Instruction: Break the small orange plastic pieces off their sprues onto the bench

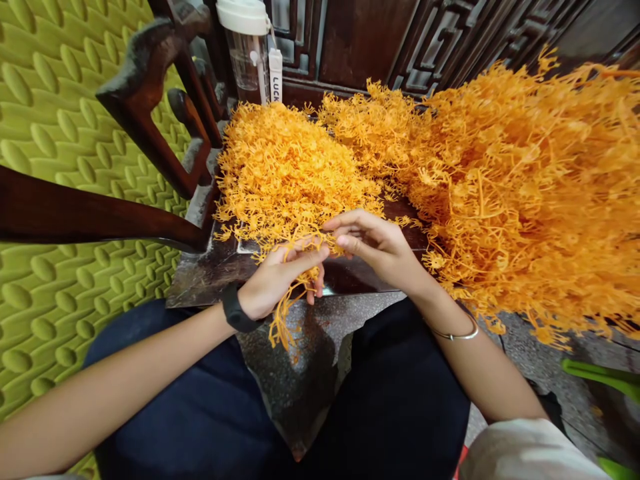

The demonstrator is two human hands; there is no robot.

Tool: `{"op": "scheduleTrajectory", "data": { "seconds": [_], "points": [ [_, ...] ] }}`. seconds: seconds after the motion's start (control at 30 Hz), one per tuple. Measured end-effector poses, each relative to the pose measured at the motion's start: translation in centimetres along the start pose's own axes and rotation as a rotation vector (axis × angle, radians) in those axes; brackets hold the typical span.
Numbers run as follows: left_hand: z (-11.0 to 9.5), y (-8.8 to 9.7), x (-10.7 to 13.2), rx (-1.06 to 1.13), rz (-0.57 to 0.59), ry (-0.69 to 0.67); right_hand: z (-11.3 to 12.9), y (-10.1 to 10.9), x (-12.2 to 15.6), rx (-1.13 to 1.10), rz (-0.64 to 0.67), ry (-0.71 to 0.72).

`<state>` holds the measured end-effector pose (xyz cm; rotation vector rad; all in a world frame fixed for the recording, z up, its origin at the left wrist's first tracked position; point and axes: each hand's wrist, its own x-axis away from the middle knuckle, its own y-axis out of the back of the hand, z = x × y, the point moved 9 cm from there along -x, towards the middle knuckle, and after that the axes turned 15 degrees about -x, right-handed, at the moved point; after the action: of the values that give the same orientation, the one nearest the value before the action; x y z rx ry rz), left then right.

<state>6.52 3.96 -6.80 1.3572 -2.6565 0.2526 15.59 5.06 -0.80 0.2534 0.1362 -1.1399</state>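
My left hand (pixel 276 275), with a black band at its wrist, is closed round an orange plastic sprig (pixel 283 321). The sprig's thin stems hang below the fingers and its upper part passes between both hands. My right hand (pixel 384 248) meets it from the right, thumb and forefinger pinched at the sprig's end near the left thumb. Just behind my hands lies a heap of small orange branching pieces (pixel 295 167) on the dark wooden surface (pixel 215 270). Some fingertips are hidden among the orange strands.
A much larger mass of orange sprigs (pixel 540 200) fills the right side. A clear cup with a white lid (pixel 245 57) stands behind the heap. At left are a dark carved wooden frame (pixel 150 120) and a green textured cover (pixel 45 287). Bright green plastic (pixel 600 377) shows lower right.
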Motion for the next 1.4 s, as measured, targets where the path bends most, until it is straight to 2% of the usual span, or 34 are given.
{"op": "scheduleTrajectory", "data": {
  "seconds": [0.2,0.37,0.57,0.67,0.77,0.87,1.03,1.17,1.4],
  "points": [
    [-0.6,0.6,0.0,-0.005,-0.051,-0.035,0.3,0.0,0.0,0.061,0.035,0.018],
    [-0.4,1.1,0.0,-0.04,-0.076,-0.016,0.9,-0.7,0.0,0.172,0.106,0.094],
    [-0.5,1.7,-0.2,-0.084,-0.111,0.0,1.1,-0.3,0.0,0.174,0.072,0.124],
    [-1.0,1.6,-0.2,-0.101,-0.088,-0.018,1.0,-0.3,-0.1,0.121,0.074,0.118],
    [-1.2,1.4,-0.2,-0.119,-0.06,-0.02,0.6,0.3,-0.3,0.079,-0.005,0.081],
    [-1.4,1.7,-0.2,-0.124,-0.057,-0.022,-0.4,0.8,-0.3,-0.01,-0.107,0.016],
    [-1.8,1.5,0.1,-0.103,-0.007,-0.021,-2.3,0.7,-0.2,-0.232,-0.156,-0.12],
    [-2.1,1.2,0.3,-0.053,0.012,-0.025,-3.2,0.3,0.0,-0.417,-0.144,-0.208],
    [-2.0,1.1,0.5,0.025,0.031,-0.055,-3.5,-1.2,-0.2,-0.658,-0.052,-0.23]
  ]
}}
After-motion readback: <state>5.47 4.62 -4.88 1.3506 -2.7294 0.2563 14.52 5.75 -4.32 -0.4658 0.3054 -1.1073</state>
